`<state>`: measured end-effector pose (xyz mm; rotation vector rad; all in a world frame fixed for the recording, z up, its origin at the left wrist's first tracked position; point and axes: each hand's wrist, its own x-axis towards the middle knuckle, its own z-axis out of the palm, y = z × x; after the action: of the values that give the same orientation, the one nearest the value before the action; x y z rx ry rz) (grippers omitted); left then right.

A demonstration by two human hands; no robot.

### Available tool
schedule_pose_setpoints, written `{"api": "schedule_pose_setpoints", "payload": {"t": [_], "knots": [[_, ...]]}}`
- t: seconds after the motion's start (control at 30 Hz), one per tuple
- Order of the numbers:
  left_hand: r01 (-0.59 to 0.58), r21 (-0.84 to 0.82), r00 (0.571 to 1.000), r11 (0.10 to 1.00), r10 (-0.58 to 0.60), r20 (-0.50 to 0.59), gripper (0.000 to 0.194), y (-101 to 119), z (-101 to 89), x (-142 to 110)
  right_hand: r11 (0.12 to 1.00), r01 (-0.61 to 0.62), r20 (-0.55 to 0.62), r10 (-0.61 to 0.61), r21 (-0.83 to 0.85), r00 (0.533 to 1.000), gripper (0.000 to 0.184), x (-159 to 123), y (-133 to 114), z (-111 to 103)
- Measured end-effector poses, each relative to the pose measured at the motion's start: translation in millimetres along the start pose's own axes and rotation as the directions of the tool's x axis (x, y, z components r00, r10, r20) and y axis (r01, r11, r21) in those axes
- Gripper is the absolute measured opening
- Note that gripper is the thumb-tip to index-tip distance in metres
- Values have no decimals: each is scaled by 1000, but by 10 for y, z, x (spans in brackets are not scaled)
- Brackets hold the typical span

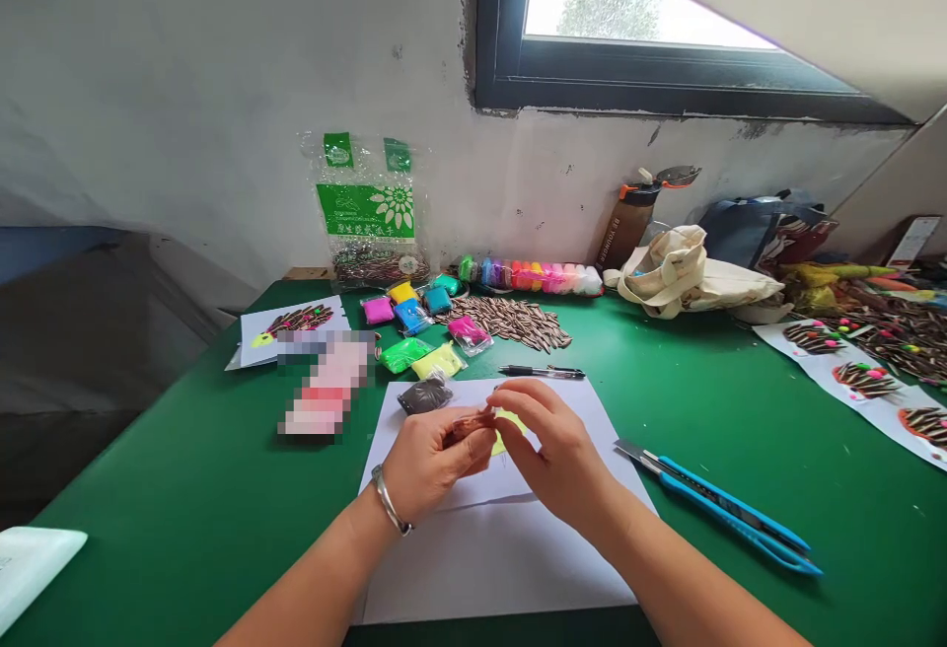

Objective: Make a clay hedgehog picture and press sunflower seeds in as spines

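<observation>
My left hand and my right hand meet over a white sheet of paper on the green table. Between their fingertips both hands pinch a small brown lump of clay. Under the fingers a yellow-green patch shows on the paper. A silver bangle circles my left wrist. A dark grey clay packet lies on the sheet's far left corner, just beyond my left hand.
Small bags of coloured clay, a heap of sunflower seeds, a seed bag and a pen lie beyond the paper. Blue scissors lie at right. Seed pictures, a cloth bag and a bottle stand far right.
</observation>
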<state>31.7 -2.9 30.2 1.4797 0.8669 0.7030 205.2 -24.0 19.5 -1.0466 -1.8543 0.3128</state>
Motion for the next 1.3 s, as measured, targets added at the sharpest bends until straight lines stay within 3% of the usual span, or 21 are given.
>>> {"api": "schedule_pose_setpoints", "payload": {"t": [0.2,0.47,0.83,1.0,1.3], "knots": [[-85,93,996,992,85,7,34,12,-14,-6,1000,1,-9,-1,17,1000,26,-9,-13,4],[-102,125,995,987,103,2,34,9,-21,-6,998,55,-63,-55,-9,996,24,4,-56,-5],[-107,147,994,983,101,45,40,-14,-19,-16,998,54,-43,-55,-27,998,18,-4,-74,-9],[-111,101,994,989,111,7,36,-39,-3,-16,998,57,-39,-59,-31,998,14,-7,-99,-12],[-117,161,989,980,130,-74,23,-31,-19,-27,962,210,-14,-216,-176,976,23,-1,-115,-35]]}}
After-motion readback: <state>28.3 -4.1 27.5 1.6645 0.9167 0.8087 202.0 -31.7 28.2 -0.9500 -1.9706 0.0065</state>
